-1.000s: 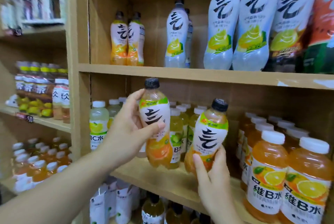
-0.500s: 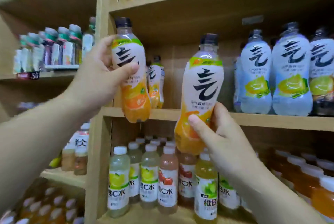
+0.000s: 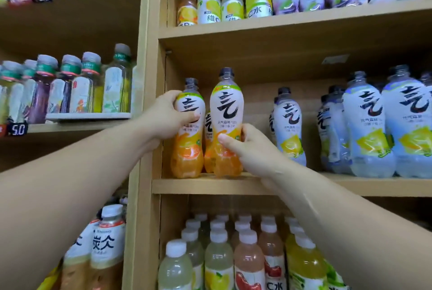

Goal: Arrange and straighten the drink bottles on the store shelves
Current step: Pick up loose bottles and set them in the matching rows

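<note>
Both orange bottles, held in mid-air 0.5 s ago, now stand on the shelf (image 3: 233,184); your left hand (image 3: 163,121) and right hand (image 3: 247,149) keep fingers closed around the left bottle (image 3: 187,149) and right bottle (image 3: 225,112); placement looks nearly done

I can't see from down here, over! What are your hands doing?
Left hand, right hand: one orange bottle each. Both standing on shelf. Nothing blocking.

The wooden shelf (image 3: 210,185) carries orange bottles (image 3: 187,149) and lemon bottles (image 3: 369,137).
</note>
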`<state>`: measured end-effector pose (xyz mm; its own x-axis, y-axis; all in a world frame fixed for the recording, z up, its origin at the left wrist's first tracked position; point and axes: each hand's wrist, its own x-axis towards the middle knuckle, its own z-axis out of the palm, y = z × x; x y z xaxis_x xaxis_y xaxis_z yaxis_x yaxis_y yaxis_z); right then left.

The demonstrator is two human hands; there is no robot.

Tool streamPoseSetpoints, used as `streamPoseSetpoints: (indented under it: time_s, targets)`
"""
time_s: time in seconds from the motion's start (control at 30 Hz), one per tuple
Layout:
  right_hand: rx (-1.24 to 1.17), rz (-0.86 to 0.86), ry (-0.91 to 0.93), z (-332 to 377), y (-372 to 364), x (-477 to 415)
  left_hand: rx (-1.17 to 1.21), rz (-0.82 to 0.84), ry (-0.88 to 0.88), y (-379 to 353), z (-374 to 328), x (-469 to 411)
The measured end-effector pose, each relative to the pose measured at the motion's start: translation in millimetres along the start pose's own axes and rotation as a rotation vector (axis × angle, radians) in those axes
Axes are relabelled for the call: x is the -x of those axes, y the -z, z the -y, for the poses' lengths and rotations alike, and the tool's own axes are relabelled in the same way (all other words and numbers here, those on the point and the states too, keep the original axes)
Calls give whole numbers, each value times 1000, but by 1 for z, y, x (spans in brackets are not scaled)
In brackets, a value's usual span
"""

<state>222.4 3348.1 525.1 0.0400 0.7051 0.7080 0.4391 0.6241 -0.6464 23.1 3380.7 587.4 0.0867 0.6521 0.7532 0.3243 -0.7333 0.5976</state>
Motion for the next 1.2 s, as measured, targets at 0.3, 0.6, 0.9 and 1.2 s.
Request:
streamPoseSetpoints:
  time_s: [0.3, 0.6, 0.9, 1.2]
  targets:
    - [-7, 79, -101, -1, -12, -8, -441, -65, -34, -3, 0, 8]
    - [-84, 162, -185, -5, -1, -6, -697, -25, -252, -3, 40, 83]
    - [93, 191, -212, -7, -12, -27, -829, 9, -105, -17, 37, 67]
    - [231, 123, -202, -14, -27, -38, -808, 79, -67, -28, 47, 60]
